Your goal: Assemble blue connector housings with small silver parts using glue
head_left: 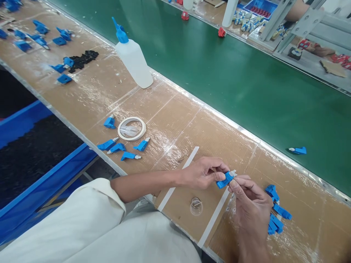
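Note:
My left hand (pixel 207 172) pinches a small blue plastic part (pixel 225 179) with a whitish tip between thumb and fingers, above the cardboard-covered bench. Close against its right side, the thumb and fingers of my right hand (pixel 251 199) are pressed together. What they hold, if anything, is too small and hidden to name. Below my hands, a small clear cup (pixel 196 206) with a thin stick in it stands between two white tape strips. Several similar blue parts (pixel 282 212) lie in a group beside my right hand.
Left of my hands lie a tape roll (pixel 132 128) and several blue parts (pixel 117 147). A white bottle (pixel 134 62) with a blue nozzle stands by the green belt (pixel 192 65), which carries another blue part (pixel 297 150). Black pieces (pixel 83 60) lie farther left. A metal frame (pixel 309 25) stands across the belt.

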A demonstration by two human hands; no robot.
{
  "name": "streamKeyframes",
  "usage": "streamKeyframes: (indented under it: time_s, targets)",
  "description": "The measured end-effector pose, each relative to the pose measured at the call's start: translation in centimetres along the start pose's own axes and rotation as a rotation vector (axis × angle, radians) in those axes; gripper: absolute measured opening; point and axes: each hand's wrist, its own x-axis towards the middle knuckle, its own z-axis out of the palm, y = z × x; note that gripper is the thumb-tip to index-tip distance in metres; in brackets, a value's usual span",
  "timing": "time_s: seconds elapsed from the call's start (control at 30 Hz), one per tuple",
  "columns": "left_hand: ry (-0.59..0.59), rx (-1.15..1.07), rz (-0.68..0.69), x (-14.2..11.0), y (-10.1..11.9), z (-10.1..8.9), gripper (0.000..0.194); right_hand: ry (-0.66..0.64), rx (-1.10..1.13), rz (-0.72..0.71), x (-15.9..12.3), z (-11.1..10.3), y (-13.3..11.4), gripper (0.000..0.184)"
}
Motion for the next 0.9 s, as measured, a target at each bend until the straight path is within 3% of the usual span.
streamKeyframes:
  time_s: [0.1,0.4,0.7,0.9]
  targets:
    - [-0.047,-0.021,-0.005,-0.2,0.5,-0.1,0.041,-0.107,0.093,0.042,0.5,-0.3,-0.5,0.020]
    - [-0.164,-0.260,-0.106,-0.4,0.5,-0.1,0.055,-0.237,0.238,0.300,0.6,-1.1,0.0,0.035]
    - [-0.169,-0.399,-0.183,-0.5,0.6,-0.1,0.055,-0.253,0.208,0.221,-0.1,-0.3,-0.7,0.029]
    - [-0.172,-0.396,-0.152,-0.2,-0.3,-0.3,0.052,-0.237,0.225,0.212,-0.2,0.3,-0.5,0.026]
